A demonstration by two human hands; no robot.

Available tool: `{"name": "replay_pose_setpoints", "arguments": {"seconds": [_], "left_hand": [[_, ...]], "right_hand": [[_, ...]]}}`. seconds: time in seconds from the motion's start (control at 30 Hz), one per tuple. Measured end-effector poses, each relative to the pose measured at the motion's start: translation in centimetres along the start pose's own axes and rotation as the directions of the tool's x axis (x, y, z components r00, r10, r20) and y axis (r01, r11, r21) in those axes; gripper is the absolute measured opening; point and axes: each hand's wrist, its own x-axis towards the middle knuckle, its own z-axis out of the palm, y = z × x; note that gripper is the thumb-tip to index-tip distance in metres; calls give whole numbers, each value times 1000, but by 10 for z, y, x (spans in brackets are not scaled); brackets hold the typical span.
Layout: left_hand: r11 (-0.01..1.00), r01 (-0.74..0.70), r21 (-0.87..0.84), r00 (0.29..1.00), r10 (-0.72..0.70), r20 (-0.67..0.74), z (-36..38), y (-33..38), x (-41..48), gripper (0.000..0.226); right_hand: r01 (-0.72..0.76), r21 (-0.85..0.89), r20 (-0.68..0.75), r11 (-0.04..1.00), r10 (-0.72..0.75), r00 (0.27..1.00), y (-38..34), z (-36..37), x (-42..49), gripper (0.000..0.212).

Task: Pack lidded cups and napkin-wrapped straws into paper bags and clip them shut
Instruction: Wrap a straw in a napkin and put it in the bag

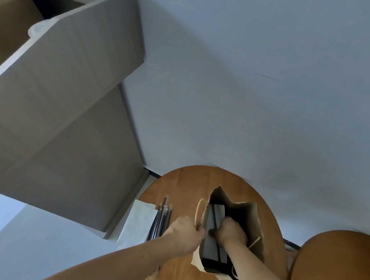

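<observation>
Bag (247, 214) gripped by left hand (183, 232), wrapped straw (217, 211) by right hand (230, 231).

A round table (182, 184) stands in front of a wall (253, 78). An open paper bag (244, 210) stands upright on the table, right of its middle. A napkin-wrapped straw (216, 213) lies in the bag along its left wall. The right hand (231, 231) reaches in through the bag's mouth and grips this straw. The left hand (182, 234) grips the bag's left rim, just below the left handle (198, 211). A bundle of straws (161, 221) lies on the table left of the bag. A stack of napkins (137, 223) lies further left, touching the bundle, at the table's left edge. A cabinet (58, 105) stands left of the table against the wall. A second rounded surface (336, 267) sits right of the table.
</observation>
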Motion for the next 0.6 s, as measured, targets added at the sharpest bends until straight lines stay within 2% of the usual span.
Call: {"name": "replay_pose_setpoints", "arguments": {"seconds": [0.17,0.3,0.37,0.43,0.5,0.6], "left_hand": [[990,-101,94,994,98,38,0,11,3,26],[978,-170,125,984,160,82,-1,16,5,23],[973,-187,138,980,175,98,-2,16,5,24],[970,-190,153,978,174,111,-3,17,6,26],[974,-176,145,977,155,145,-1,18,5,33],[970,-174,170,970,140,196,5,21,4,61]], "right_hand": [[138,-88,-99,986,-147,984,-18,-26,-27,10],[297,-218,4,930,-303,953,-31,-69,-61,7],[333,-219,-19,917,-345,938,-30,-98,-76,14],[347,-123,-144,930,-363,921,-22,-125,-83,28],[337,48,-259,940,-314,913,-7,-142,-84,42],[265,242,-277,933,-195,941,15,-140,-82,59]]}}
